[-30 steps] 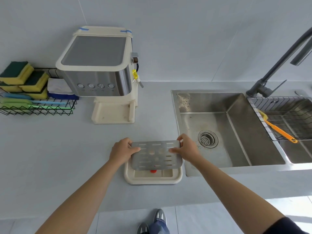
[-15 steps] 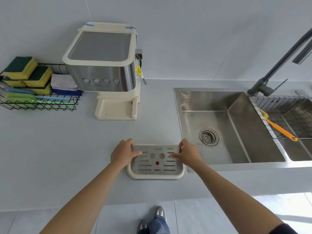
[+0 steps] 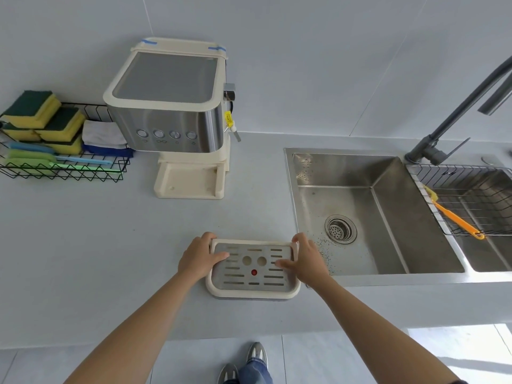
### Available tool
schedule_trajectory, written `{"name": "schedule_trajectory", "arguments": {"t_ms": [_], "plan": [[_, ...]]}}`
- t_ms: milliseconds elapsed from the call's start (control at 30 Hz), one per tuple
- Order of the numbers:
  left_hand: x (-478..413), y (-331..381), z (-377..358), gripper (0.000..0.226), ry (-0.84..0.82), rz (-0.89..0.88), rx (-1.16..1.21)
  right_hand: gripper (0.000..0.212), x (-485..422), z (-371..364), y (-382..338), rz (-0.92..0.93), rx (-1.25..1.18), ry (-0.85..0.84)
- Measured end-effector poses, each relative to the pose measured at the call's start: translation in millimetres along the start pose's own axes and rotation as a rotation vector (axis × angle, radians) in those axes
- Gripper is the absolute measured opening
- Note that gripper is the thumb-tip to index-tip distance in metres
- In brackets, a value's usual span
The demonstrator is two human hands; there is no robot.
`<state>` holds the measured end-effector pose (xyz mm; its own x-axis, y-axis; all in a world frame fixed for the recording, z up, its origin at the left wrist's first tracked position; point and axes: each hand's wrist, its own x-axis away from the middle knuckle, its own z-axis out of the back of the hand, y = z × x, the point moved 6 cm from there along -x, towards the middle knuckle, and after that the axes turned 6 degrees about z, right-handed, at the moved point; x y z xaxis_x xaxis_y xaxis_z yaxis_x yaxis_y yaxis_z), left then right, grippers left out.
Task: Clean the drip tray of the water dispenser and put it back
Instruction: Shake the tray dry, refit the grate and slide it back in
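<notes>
The cream drip tray (image 3: 253, 294) lies flat on the grey counter near its front edge, left of the sink. Its slotted metal grate (image 3: 253, 266) sits inside it, with a red float showing through a hole. My left hand (image 3: 197, 259) holds the tray's left end, thumb resting on the grate. My right hand (image 3: 307, 260) holds the right end, fingers on the grate. The water dispenser (image 3: 171, 106) stands at the back of the counter, and its cream base (image 3: 191, 180) has no tray in it.
A steel sink (image 3: 360, 212) with a drain lies right of the tray, a dark faucet (image 3: 443, 139) behind it. A wire rack (image 3: 476, 200) over the second basin holds an orange brush. A black wire basket (image 3: 63, 167) with sponges, cloths and brushes stands far left.
The metal grate, held tilted above the tray a second ago, came down into the tray and now lies flat. Both hands slid from the grate's ends to the tray's ends.
</notes>
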<state>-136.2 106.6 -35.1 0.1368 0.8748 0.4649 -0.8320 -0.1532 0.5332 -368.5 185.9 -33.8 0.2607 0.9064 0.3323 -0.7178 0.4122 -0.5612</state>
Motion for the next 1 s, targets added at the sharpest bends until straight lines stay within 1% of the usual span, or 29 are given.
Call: {"name": "schedule_trajectory", "arguments": {"t_ms": [100, 267, 333, 433, 500, 567, 667, 733, 767, 800, 867, 900, 933, 1000], "plan": [[-1.2, -1.7, -0.7, 0.048, -0.004, -0.002, 0.012, 0.069, 0.4, -1.8, 4.1, -0.025, -0.040, 0.003], [2.0, -2.6, -2.2, 0.047, 0.056, -0.025, 0.073, 0.062, 0.8, -4.1, 7.7, -0.050, -0.046, 0.001], [6.8, -3.3, -2.6, 0.048, 0.103, -0.023, 0.137, 0.063, 2.1, -4.6, 7.6, -0.047, -0.052, 0.011], [16.8, -9.2, -5.4, 0.050, 0.139, 0.004, 0.298, 0.069, 9.5, -6.0, 6.1, -0.013, -0.108, 0.045], [25.6, -14.1, -10.1, 0.046, 0.118, -0.015, 0.404, 0.072, 18.5, -6.1, 5.2, 0.023, -0.182, 0.073], [34.7, -18.7, -17.2, 0.045, 0.060, -0.050, 0.456, 0.076, 28.2, -8.2, 4.0, 0.078, -0.219, 0.064], [44.3, -22.1, -25.8, 0.055, -0.018, -0.081, 0.495, 0.072, 39.8, -12.0, 0.3, 0.182, -0.221, 0.028], [49.2, -20.6, -28.2, 0.067, -0.053, -0.105, 0.495, 0.070, 46.1, -15.1, -0.6, 0.200, -0.230, -0.002], [51.2, -19.5, -29.4, 0.073, -0.074, -0.121, 0.487, 0.073, 49.1, -17.5, 0.0, 0.200, -0.235, -0.022], [53.3, -18.4, -30.4, 0.078, -0.093, -0.142, 0.472, 0.080, 51.6, -20.4, 0.7, 0.201, -0.237, -0.044], [56.0, -17.4, -31.4, 0.086, -0.123, -0.188, 0.440, 0.104, 56.2, -25.5, 2.4, 0.188, -0.225, -0.087], [56.5, -17.8, -31.8, 0.091, -0.136, -0.198, 0.432, 0.112, 57.9, -26.9, 2.4, 0.183, -0.219, -0.100], [56.8, -18.6, -32.3, 0.096, -0.146, -0.204, 0.429, 0.116, 58.7, -27.6, 2.0, 0.186, -0.215, -0.102], [56.6, -19.9, -33.1, 0.101, -0.146, -0.215, 0.420, 0.116, 58.9, -28.0, 0.9, 0.189, -0.213, -0.083]]}}
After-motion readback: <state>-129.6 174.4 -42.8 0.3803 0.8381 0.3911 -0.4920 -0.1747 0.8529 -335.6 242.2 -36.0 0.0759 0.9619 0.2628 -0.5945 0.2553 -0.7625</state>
